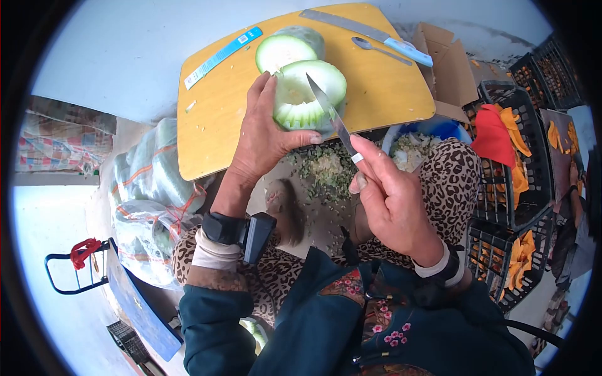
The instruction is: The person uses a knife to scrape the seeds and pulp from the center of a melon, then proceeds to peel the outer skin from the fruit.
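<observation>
A hollowed, pale green melon piece (326,78) stands on the near edge of the yellow table (219,128), its lower rim cut in a zigzag. My left hand (266,125) grips its left side, thumb along the bottom. The handle of a knife (338,122) is in my right hand (392,197), and the blade points up and left across the melon's opening. Behind this piece lies another cut melon part (285,51) with a white face. Peel scraps and seeds (326,169) lie on the floor below.
At the table's back are a large knife (357,26), a spoon (379,49) and a blue-and-white strip (224,56). A blue basin (442,128) holds scraps on the right, near a cardboard box (448,72) and black crates (533,182). Wrapped melons (147,172) stand left.
</observation>
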Demonstrator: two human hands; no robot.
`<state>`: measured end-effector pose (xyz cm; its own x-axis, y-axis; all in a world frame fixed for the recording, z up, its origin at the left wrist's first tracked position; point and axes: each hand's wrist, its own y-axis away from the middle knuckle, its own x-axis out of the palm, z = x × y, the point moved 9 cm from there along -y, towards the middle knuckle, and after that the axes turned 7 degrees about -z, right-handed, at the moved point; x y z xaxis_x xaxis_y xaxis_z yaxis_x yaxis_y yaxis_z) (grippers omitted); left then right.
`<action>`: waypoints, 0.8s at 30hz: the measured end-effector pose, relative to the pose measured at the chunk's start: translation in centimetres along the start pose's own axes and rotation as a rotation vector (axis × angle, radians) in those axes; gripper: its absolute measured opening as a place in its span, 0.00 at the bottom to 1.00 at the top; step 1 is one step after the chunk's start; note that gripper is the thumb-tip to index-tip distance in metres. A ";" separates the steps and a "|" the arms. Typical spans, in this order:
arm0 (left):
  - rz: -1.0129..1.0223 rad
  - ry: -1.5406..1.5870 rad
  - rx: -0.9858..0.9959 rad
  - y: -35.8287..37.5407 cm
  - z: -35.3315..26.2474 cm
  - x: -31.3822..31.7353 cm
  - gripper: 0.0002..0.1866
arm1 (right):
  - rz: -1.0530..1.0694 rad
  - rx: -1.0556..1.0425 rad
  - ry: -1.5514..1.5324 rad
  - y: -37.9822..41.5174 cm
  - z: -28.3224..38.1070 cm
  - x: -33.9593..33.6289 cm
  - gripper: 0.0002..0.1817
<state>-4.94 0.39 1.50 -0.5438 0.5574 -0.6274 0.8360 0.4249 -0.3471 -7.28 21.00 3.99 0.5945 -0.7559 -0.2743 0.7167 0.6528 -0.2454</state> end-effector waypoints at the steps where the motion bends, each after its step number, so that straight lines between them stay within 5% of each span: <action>1: 0.000 -0.009 0.004 0.0 0.0 0.0 0.68 | -0.004 0.000 -0.005 0.0 -0.1 0.0 0.27; 19: -0.019 0.097 -0.004 0.4 -0.2 0.0 0.62 | -0.038 0.072 -0.087 -0.6 -1.0 0.5 0.26; 24: -0.010 0.022 0.040 0.3 -0.5 0.1 0.67 | -0.051 0.137 -0.156 -1.0 -1.3 0.7 0.25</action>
<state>-4.75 0.94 1.70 -0.5529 0.5694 -0.6084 0.8328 0.4020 -0.3806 -8.08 19.87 2.84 0.5975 -0.7936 -0.1152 0.7841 0.6083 -0.1234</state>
